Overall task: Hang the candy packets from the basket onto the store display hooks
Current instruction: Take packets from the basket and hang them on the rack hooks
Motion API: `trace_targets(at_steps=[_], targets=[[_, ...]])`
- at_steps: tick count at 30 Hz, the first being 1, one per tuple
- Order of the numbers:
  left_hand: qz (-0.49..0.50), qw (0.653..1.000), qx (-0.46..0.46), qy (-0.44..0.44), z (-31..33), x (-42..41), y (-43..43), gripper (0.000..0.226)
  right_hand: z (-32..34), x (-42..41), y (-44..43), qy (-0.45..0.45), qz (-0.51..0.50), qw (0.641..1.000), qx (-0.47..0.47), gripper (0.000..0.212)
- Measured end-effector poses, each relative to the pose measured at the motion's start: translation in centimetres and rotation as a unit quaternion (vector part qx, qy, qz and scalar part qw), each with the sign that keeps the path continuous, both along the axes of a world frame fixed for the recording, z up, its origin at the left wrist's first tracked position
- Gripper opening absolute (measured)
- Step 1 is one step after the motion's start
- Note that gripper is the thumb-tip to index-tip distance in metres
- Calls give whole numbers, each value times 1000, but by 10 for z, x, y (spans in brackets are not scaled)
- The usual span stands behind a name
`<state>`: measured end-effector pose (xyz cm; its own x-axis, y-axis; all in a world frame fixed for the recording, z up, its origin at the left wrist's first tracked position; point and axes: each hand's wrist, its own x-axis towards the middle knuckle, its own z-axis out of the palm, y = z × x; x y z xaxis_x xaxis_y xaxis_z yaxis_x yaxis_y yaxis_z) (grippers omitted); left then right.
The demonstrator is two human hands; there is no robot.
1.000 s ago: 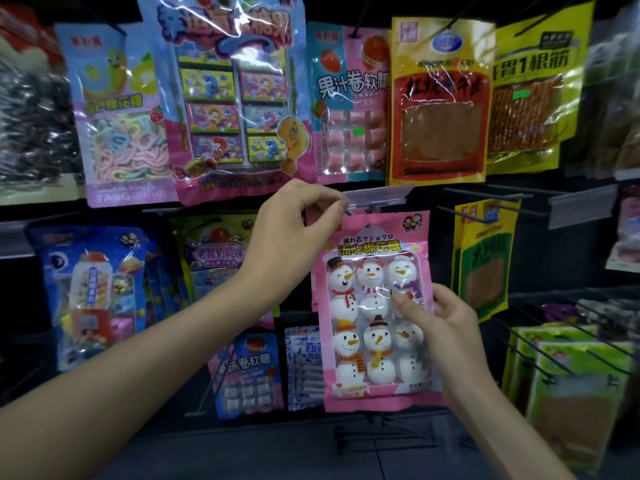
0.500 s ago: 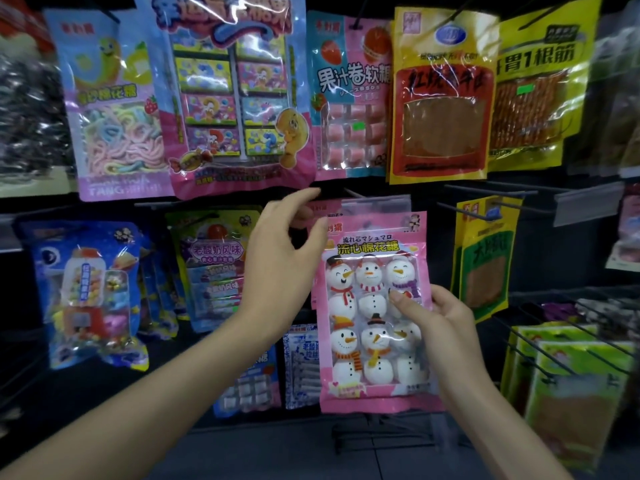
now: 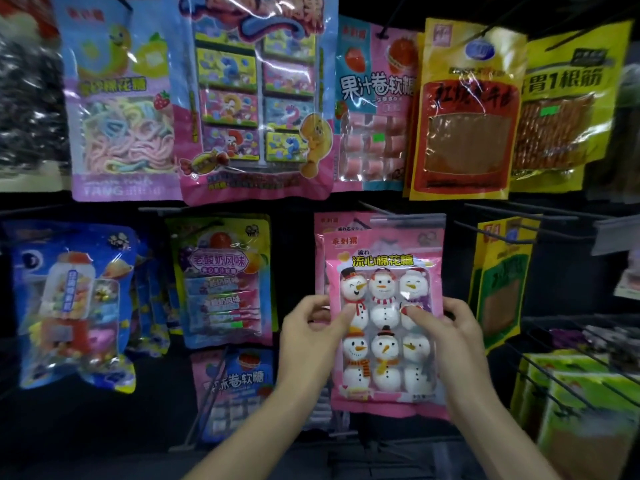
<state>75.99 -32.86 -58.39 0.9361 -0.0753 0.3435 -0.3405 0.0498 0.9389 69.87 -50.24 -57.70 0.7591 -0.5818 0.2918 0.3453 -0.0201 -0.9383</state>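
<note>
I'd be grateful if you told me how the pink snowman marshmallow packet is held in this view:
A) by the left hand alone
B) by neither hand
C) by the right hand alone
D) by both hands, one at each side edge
D: the left hand grips the left edge of the snowman marshmallow packet and the right hand grips its right edge, each with its thumb on the front.

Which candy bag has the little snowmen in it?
The pink packet at the front, in the middle of the lower row. Six white snowmen with hats and scarves show through its clear window; none show on the other packets' fronts.
</note>
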Motion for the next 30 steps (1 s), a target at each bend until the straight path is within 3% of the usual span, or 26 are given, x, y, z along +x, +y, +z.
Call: trace_targets(at_steps=[8, 19, 24, 30], targets=[[62, 997, -35, 2, 4, 38, -12, 20, 3, 42, -4, 16, -25, 998, -53, 27], [139, 988, 59, -15, 7, 90, -30, 19, 7, 101, -14, 51, -118, 980, -153, 19], [163, 977, 129, -40, 9, 107, -27, 23, 8, 117, -17, 73, -127, 977, -158, 24], [173, 974, 137, -46, 10, 117, -30, 26, 14, 126, -19, 74, -132, 974, -171, 19]])
